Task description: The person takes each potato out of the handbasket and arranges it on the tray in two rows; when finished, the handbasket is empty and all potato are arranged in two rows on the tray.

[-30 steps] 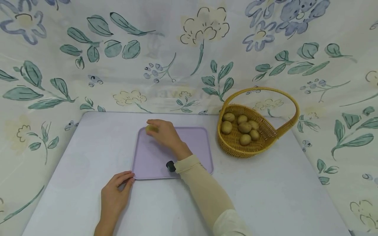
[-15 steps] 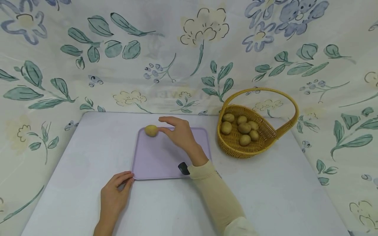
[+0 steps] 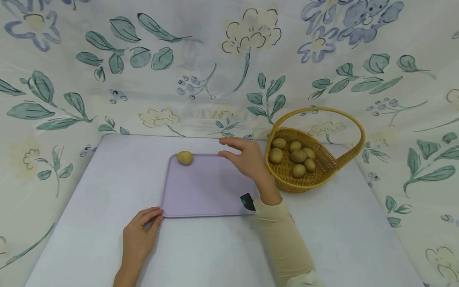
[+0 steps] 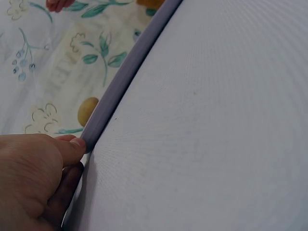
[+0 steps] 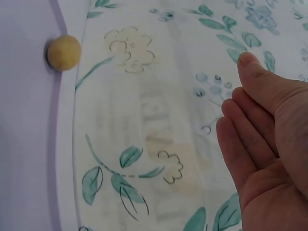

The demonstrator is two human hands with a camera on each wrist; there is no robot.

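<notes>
A light purple rectangular tray (image 3: 201, 191) lies on the white table. One yellow potato (image 3: 185, 158) rests at its far left corner; the same potato (image 5: 64, 53) shows at upper left in the right wrist view. My left hand (image 3: 140, 233) pinches the near left corner of the tray, and in the left wrist view its thumb and fingers meet at the tray's rim (image 4: 120, 77). Over the right part of the tray, my right hand (image 3: 247, 157) is raised with thumb and fingers apart, holding nothing. A dark wrist device hangs below that wrist.
A wicker basket (image 3: 287, 185) with a tall handle stands to the right of the tray, close to my right hand. Several potatoes (image 3: 297, 156) lie inside it. Behind the white table (image 3: 340, 231) hangs a floral cloth (image 3: 201, 48).
My right hand has let go of the potato at the tray's far left corner and moved right, towards the basket. The left hand has stayed at the tray's corner.
</notes>
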